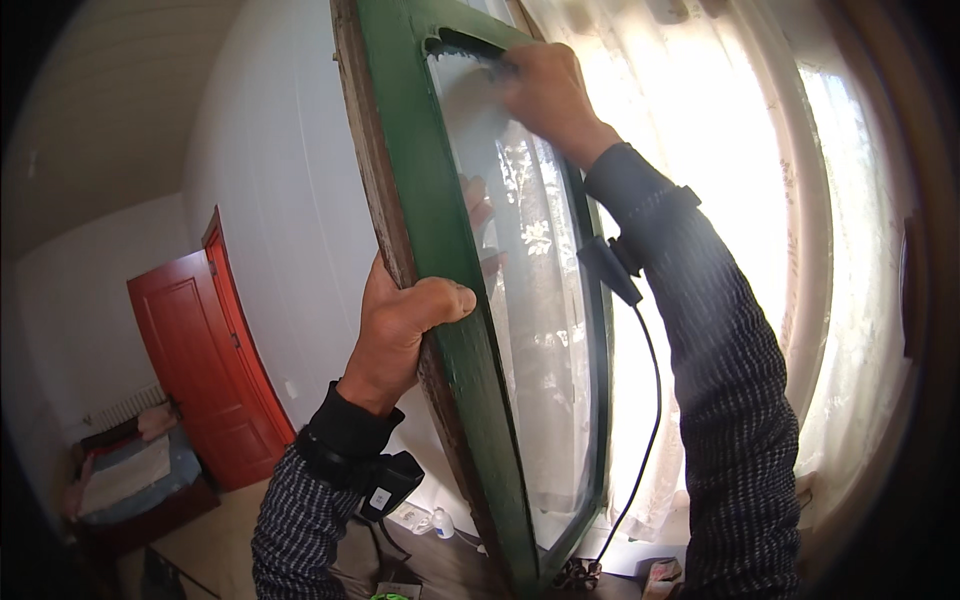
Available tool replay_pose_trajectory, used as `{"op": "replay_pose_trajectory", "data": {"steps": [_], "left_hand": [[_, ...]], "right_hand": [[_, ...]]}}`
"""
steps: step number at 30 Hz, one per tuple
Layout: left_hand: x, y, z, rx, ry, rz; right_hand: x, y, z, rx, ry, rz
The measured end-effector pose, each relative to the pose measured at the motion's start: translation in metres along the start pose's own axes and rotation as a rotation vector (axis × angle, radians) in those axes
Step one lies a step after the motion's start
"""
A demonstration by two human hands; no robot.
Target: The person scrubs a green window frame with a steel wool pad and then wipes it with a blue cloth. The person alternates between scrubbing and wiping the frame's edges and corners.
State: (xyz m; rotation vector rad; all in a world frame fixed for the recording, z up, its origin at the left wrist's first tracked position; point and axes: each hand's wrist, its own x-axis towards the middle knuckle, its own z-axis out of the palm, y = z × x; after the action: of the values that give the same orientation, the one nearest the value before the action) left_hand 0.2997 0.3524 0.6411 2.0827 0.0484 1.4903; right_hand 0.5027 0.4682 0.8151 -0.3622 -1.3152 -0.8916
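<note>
Left hand grips green window sash edge (right hand up top).

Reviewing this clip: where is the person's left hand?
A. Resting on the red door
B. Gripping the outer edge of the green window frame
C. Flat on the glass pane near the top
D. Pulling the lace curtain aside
B. The left hand is wrapped around the outer edge of the green window frame, thumb on its front face, while the right hand presses on the glass pane near the top.
</note>
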Motion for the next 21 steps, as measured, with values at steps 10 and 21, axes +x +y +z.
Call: {"op": "replay_pose_trajectory", "data": {"steps": [10, 21], "left_hand": [[0.001, -0.002, -0.001, 0.02, 0.017, -0.03], [0.005, -0.002, -0.001, 0.015, -0.004, -0.013]], "right_hand": [[-0.002, -0.002, -0.001, 0.076, 0.095, -0.002], [-0.02, -0.01, -0.005, 0.084, 0.054, 0.042]]}}
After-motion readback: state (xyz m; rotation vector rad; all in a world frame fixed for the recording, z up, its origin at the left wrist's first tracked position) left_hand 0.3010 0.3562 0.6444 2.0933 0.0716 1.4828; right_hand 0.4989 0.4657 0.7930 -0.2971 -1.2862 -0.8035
